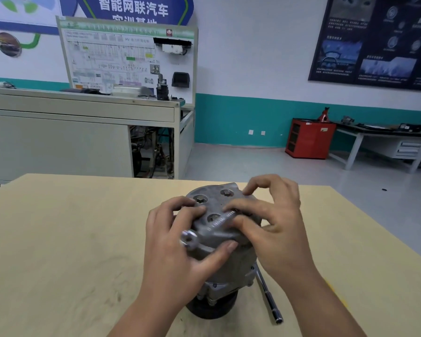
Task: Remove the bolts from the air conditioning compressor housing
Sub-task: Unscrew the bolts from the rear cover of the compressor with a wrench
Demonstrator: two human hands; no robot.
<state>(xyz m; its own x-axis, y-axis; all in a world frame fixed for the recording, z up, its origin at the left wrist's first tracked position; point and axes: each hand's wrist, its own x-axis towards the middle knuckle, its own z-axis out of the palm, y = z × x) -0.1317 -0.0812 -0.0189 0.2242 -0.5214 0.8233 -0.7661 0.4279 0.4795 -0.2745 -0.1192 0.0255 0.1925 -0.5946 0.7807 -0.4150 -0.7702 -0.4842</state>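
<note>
A grey metal compressor (219,268) stands upright on the wooden table (58,239), its flat end cover facing up. Hex bolts sit in the cover: one at the back left (200,198), one at the back right (227,192), and a third (213,217) nearer me. A silver wrench (210,226) lies across the cover with its ring end (189,237) sticking out to the left. My left hand (180,246) grips the housing's left side, thumb on the near rim. My right hand (272,220) pinches the wrench's right end on the cover.
A long socket extension bar (269,296) lies on the table right of the compressor's base. Beyond the table stand a grey training bench with a wiring board (127,59), a red cabinet (310,138) and a workbench (384,142) against the wall.
</note>
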